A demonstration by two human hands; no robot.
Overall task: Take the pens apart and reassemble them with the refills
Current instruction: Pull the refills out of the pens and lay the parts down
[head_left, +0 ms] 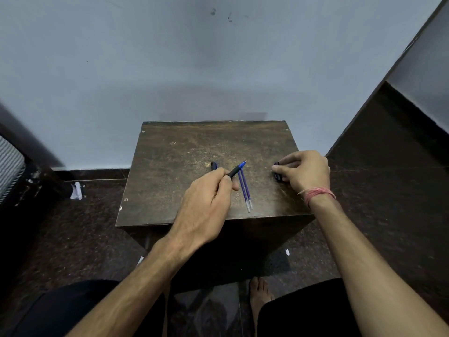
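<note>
My left hand [206, 203] grips a pen [237, 170] with a black grip and a blue tip that points up and to the right. Two blue refills [245, 190] lie side by side on the small wooden table [170, 166], just right of that hand. A dark pen piece [214, 165] pokes out from behind my left fingers. My right hand [303, 171], with a red thread around the wrist, rests on the table's right side, its fingertips closed on a dark blue pen part [277, 172] that is mostly hidden.
The table stands against a pale blue wall. Dark wooden furniture [401, 142] rises close on the right, and a striped object [9, 166] sits at the left edge. Scraps of paper [77, 190] lie on the dark floor. My bare foot [258, 295] is under the table front.
</note>
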